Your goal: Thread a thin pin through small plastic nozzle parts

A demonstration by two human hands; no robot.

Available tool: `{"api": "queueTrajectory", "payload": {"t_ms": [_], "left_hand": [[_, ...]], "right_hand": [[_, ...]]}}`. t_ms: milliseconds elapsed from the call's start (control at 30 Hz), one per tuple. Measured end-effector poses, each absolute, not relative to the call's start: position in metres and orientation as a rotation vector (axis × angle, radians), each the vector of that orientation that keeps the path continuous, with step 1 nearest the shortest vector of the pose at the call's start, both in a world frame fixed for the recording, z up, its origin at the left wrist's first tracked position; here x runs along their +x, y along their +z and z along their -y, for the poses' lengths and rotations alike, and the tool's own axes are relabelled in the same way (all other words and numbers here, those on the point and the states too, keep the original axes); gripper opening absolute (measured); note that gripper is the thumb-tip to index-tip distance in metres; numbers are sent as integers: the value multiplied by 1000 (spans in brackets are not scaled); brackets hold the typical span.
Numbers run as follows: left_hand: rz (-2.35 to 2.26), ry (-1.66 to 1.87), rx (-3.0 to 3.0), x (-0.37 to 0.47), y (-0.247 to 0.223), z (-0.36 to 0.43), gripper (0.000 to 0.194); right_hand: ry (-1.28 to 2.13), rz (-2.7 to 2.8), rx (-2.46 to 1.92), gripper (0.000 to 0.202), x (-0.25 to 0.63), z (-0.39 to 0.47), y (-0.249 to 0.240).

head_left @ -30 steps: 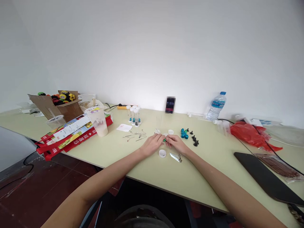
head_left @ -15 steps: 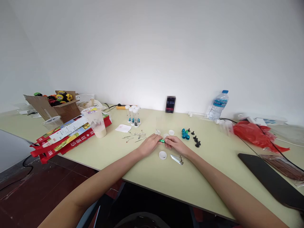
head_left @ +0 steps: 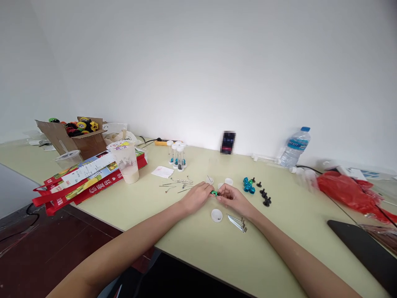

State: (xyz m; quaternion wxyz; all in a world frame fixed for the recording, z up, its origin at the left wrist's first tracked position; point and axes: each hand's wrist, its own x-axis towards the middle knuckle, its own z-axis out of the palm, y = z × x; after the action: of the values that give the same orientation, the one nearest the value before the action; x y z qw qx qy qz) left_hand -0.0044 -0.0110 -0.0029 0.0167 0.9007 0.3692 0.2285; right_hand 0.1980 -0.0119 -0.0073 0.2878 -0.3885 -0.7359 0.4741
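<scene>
green part [head_left: 214, 193] near white cap [head_left: 216, 215] and blue parts [head_left: 248, 186]

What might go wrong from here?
The small green piece at the fingertips of the left hand could slip and get lost among the loose parts.

The white cap between the forearms could be bumped by the right hand, tipping out its small dark bit.

The tall cup, if knocked, might spill towards the metal rods.
</scene>
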Motion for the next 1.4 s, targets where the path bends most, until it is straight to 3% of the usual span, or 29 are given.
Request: {"api": "queueTrajectory", "payload": {"t_ms": [300, 667, 1000, 1400], "left_hand": [[-1110, 793, 2695, -3, -9, 11, 25], [-1084, 821, 2655, -2, -11, 9, 24], [-1061, 919, 2631, -1, -10, 10, 23], [-1080, 891, 2674, -2, -14, 7, 26]], "right_hand": [[961, 2154, -1175, 55, 197, 15, -4], [1013, 2107, -1213, 48, 198, 13, -8], [960, 2144, -1204, 57, 197, 17, -2], [945, 2139, -1250, 42, 197, 12, -10]]}}
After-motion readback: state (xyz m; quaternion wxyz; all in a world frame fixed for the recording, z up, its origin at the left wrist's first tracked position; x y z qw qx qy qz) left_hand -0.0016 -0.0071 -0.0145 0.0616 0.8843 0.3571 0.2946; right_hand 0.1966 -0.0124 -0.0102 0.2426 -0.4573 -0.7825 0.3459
